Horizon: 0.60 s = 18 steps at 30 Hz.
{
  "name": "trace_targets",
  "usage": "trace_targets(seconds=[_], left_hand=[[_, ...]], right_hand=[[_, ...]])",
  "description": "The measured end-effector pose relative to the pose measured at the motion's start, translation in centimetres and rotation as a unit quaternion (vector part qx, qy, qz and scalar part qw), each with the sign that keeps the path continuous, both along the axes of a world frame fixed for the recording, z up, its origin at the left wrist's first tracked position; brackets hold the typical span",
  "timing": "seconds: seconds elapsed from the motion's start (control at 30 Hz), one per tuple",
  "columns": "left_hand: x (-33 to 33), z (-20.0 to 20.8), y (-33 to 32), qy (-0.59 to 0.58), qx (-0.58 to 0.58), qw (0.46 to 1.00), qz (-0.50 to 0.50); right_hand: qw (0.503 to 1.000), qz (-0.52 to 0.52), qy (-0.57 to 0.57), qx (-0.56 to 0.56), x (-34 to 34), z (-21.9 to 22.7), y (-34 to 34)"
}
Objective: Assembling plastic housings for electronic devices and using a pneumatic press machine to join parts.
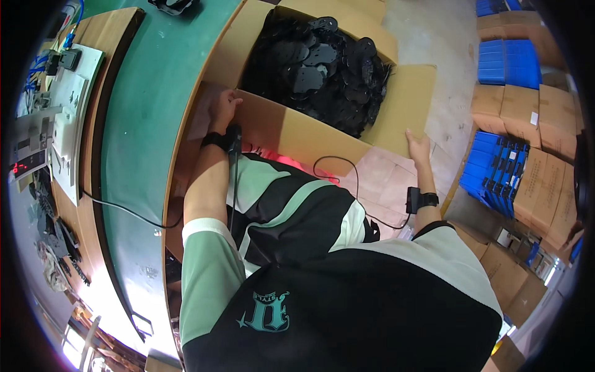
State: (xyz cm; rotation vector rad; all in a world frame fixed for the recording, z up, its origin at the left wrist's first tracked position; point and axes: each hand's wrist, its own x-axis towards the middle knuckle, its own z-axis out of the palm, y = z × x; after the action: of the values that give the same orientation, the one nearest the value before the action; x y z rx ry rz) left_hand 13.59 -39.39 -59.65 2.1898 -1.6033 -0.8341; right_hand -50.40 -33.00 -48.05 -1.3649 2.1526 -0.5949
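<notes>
An open cardboard box (304, 127) stands in front of me, holding a heap of thin black rounded plastic-looking parts (316, 68). At its near left corner, my left hand (226, 106) is closed on the top edge of the box. My right hand (418, 147) grips the outer corner of the right flap (406, 105), thumb on top and the other fingers hidden beneath. Both wrists wear black straps (427, 199), with dark cables running near my forearms.
A green-topped workbench (145, 93) runs along the left, with a wooden bench and a device (37, 149) with a red display beyond. Stacked cartons (517, 108) and blue crates (493, 167) line the right, across a pale floor (434, 37).
</notes>
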Motion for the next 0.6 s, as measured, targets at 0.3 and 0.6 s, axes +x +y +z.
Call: trace_targets(seconds=[0.3, 0.6], left_hand=[[0.2, 2.3, -1.8, 0.06, -0.004, 0.996, -0.064], [-2.2, 4.3, -2.0, 0.635, 0.233, 0.7, 0.229]], right_hand=[[0.981, 0.085, 0.176, 0.001, 6.9, 1.8, -6.9], [0.967, 0.017, -0.074, 0.243, -0.2, 5.6, -11.1]])
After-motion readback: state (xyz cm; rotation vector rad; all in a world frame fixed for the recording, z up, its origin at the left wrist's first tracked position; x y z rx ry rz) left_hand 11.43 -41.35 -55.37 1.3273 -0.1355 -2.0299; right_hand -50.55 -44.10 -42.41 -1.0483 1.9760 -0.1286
